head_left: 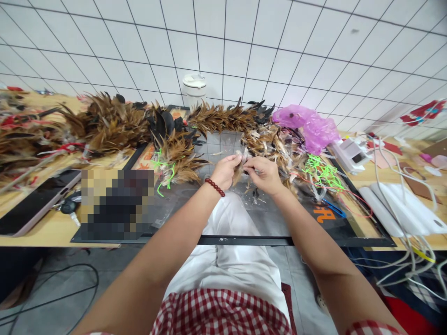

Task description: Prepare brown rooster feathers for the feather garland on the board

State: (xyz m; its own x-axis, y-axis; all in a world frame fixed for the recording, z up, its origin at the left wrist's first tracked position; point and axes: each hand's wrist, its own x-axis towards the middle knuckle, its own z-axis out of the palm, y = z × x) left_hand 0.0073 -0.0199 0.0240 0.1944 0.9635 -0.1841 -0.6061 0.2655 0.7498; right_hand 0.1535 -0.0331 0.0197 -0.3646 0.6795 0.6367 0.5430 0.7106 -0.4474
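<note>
My left hand (226, 170) and my right hand (264, 173) meet over the middle of the dark mat (244, 223). Both are closed in a pinch on a small bunch of pale brown feathers (240, 164) held between them. A red bead bracelet (214, 187) circles my left wrist. Piles of brown and black feathers (111, 123) lie to the left and behind the hands, and a mixed heap of loose feathers (275, 144) lies just to the right.
A phone (35, 202) lies at the left on the wooden table (42, 230). A white lidded cup (194, 89) stands at the back. A pink plastic bag (310, 128), green cord (323, 172), blue scissors (333, 208), white cables (401, 204) and a white device (351, 153) crowd the right.
</note>
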